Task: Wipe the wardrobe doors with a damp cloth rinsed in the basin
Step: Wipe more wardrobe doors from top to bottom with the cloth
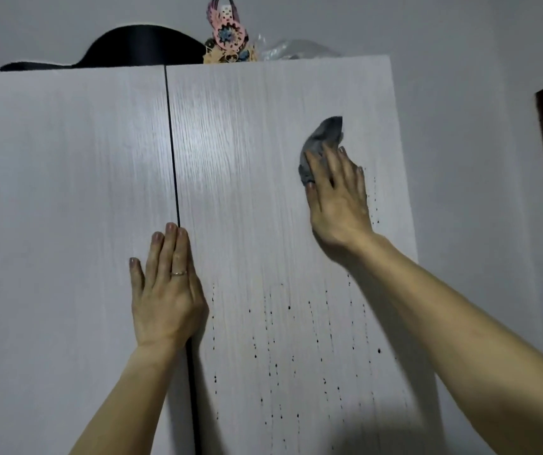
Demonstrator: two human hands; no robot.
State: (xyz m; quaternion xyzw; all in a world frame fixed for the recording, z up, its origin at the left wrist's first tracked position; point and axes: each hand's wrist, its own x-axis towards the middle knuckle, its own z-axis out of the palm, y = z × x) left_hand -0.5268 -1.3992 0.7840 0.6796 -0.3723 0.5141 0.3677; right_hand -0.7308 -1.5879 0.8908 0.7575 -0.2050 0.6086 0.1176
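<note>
Two wardrobe doors (66,192), one cloth (324,133) — right hand (339,198) presses it, unclenched — left hand (165,297) lies flat

Pale woodgrain wardrobe doors (247,192) closed, right door streaked with drips; bunched grey cloth (321,139) pressed against right door.

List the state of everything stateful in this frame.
Left door, closed.
Right door, closed, wet, dark drops running down it.
Cloth, bunched, pressed against the right door.
Right hand, pressing the cloth to the door.
Left hand, flat, fingers straight, resting across the gap between the doors.
</note>
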